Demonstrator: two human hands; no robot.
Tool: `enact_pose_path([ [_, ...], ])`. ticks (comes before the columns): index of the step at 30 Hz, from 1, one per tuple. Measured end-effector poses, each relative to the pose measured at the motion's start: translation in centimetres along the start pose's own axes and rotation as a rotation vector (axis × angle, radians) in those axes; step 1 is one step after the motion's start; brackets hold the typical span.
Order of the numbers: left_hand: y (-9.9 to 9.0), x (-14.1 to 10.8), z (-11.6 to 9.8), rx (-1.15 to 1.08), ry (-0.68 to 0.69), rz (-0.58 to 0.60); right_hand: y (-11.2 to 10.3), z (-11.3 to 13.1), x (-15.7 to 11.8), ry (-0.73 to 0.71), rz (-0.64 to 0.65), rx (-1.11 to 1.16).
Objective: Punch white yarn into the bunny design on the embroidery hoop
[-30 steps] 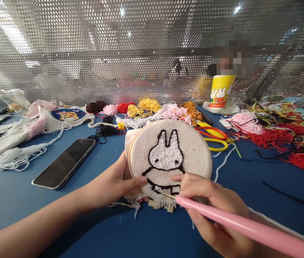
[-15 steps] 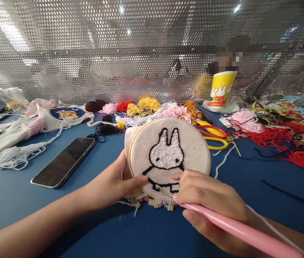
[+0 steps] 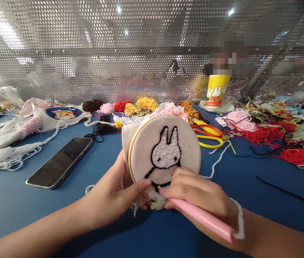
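My left hand [image 3: 122, 193] grips the lower left edge of a round embroidery hoop [image 3: 133, 157], its thumb on the front. Cream cloth [image 3: 189, 147] stretched in the hoop bears a rabbit figure [image 3: 165, 154] with a black yarn outline and a head filled in white loops. My right hand [image 3: 195, 193] is closed round a pink punch needle [image 3: 203, 218], its tip end against the lower part of the figure. The metal needle is not visible. White yarn [image 3: 240, 218] comes from the back end of the handle and passes over the wrist.
A phone [image 3: 60, 163] lies at left, near white yarn [image 3: 14, 154]. Yellow and red scissors [image 3: 209, 139] rest just right of the hoop. Yarn piles [image 3: 265, 139] spread across the right, and a yellow cup [image 3: 218, 91] stands behind. A perforated metal screen [image 3: 141, 53] closes off the back.
The punch needle has gone in at the cloth, so its metal shaft no longer shows. Its handle's back end has come into view, and the hoop has turned slightly.
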State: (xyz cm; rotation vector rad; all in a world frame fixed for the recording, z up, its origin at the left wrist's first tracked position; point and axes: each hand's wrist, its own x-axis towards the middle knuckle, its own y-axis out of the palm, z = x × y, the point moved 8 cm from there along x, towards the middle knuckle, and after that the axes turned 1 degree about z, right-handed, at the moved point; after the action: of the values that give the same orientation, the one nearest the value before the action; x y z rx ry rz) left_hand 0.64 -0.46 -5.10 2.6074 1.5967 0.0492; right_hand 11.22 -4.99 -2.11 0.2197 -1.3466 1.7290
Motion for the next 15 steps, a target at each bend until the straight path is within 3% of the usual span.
enact_pose_path([
  [3,0.7,-0.1,0.9,0.027,-0.069,0.061,0.0,-0.5,0.1,0.036,-0.018,-0.039],
  [15,0.0,1.3,2.4,-0.137,-0.098,0.043,-1.9,-1.9,-0.7,0.226,-0.151,0.116],
])
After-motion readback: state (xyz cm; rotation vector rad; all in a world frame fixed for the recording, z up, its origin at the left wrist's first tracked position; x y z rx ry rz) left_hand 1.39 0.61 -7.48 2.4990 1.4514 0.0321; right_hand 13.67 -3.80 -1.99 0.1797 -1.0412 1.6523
